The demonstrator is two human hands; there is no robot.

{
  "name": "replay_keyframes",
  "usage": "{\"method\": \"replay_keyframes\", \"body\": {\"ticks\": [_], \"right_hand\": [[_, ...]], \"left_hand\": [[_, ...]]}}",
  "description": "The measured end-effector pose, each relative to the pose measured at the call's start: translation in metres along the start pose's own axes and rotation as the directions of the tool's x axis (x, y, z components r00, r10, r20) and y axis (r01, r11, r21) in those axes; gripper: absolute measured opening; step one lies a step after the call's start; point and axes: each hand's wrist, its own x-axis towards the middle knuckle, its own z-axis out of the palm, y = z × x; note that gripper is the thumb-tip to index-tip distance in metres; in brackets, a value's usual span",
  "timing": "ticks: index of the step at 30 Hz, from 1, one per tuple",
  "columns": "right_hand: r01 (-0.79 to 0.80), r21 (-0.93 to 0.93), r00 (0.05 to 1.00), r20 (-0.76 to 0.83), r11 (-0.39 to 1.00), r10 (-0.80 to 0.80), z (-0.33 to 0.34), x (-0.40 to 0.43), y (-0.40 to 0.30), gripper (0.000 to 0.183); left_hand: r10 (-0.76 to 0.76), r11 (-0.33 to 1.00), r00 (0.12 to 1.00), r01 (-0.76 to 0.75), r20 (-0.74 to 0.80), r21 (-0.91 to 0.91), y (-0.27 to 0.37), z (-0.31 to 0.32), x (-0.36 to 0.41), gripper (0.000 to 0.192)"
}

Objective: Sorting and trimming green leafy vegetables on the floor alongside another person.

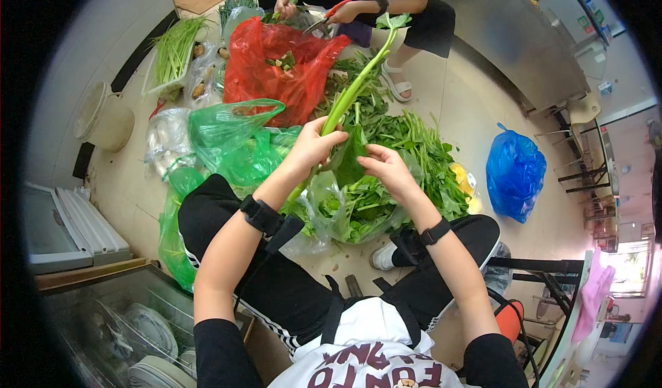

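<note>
My left hand grips several long pale-green vegetable stalks, which look like celery and reach up and away to a small leafy tip. A broad dark-green leaf hangs just below them, between my hands. The fingers of my right hand pinch this leaf's right edge. Under both hands lies a large heap of leafy greens on the floor. A clear plastic bag with greens in it sits at the near side of the heap.
Opposite sits a person whose hand holds red-handled scissors over a red plastic bag. Green plastic bags lie at left, near a white bucket and a basket of thin green stalks. A blue bag stands at right.
</note>
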Motion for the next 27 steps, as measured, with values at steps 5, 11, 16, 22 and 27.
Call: {"method": "replay_keyframes", "body": {"ticks": [5,11,16,22,27], "right_hand": [[0.012,0.328,0.999,0.046,0.945,-0.029,-0.019,0.004,0.006,0.015],[0.014,0.297,0.987,-0.154,0.955,0.034,-0.048,-0.001,0.026,0.02],[0.011,0.368,0.888,-0.431,0.93,0.16,-0.079,0.0,0.074,0.042],[-0.103,0.492,0.881,-0.359,0.864,0.309,-0.082,0.004,0.144,0.049],[-0.456,0.316,0.754,-0.36,0.832,0.55,-0.07,-0.003,0.176,0.054]], "left_hand": [[0.087,0.991,0.995,-0.081,-0.049,0.105,-0.006,-0.008,0.006,0.016],[0.062,0.989,0.998,-0.059,-0.016,0.136,-0.002,-0.008,0.004,0.017],[0.056,0.998,0.998,-0.056,0.017,0.029,0.0,-0.011,0.006,0.02],[0.037,0.999,0.998,-0.036,0.055,-0.025,-0.003,-0.01,0.008,0.016],[-0.029,0.999,0.997,0.028,0.078,0.018,-0.004,-0.011,0.007,0.022]]}}
